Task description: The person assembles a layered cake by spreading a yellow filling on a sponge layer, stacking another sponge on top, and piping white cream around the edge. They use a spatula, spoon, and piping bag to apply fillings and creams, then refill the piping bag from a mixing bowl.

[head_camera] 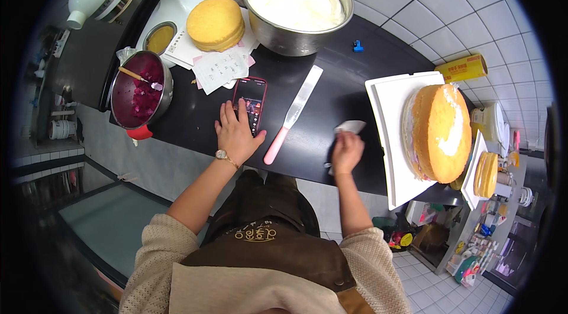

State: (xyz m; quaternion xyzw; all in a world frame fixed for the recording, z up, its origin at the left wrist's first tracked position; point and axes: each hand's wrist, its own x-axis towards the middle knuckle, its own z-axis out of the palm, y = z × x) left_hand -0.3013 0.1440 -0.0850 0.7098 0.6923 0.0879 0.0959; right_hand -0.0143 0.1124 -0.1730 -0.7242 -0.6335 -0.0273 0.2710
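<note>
Spread over the lower part of a smartphone (253, 96) in a red case, my left hand (235, 125) has its fingers apart and grips nothing. My right hand (347, 152) is closed on a whitish cloth or tissue (351, 126), low over the black worktop (319, 145). Between the hands lies an icing spatula (298, 107) with a pink handle and some white smears on its blade. Right of my right hand, a large sponge cake (437, 136) with a white cream patch on top rests on a white board (392, 145).
A steel bowl (293, 37) of white cream stands at the back. Left of it are a sponge cake round (215, 21) and handwritten notes (222, 68). A bowl of purple-red pieces (148, 103) sits near the left edge. A blue clip (357, 46) and yellow box (463, 68) lie by the tiled wall.
</note>
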